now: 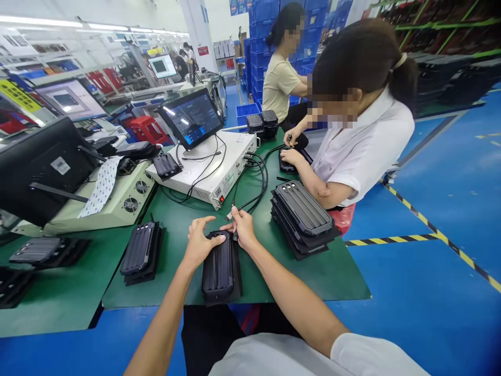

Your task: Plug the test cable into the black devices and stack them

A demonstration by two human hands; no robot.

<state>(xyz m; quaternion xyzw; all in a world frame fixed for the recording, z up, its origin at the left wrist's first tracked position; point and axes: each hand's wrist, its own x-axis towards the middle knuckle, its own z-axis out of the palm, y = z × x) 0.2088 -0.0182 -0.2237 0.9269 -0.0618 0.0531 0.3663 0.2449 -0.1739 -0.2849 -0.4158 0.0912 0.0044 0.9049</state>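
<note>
A black ribbed power bank [217, 269] lies on a dark sheet on the green table in front of me. My left hand [201, 240] rests at its top left corner, thumb on the top face and fingers apart. Above its top right corner, my right hand [241, 228] pinches a cable plug [230, 214]; a dark cable end also shows under these fingers. To the right stands a stack of similar power banks [303, 209] with dark sheets between them. A smaller pile of power banks [139, 249] sits to the left.
Behind my hands is a white test box [219, 169] carrying a tablet screen [191, 120], with black cables [264, 177] running from its side. A co-worker in a white shirt [364, 141] handles another device at the right. The green table [344, 282] ends close to my lap.
</note>
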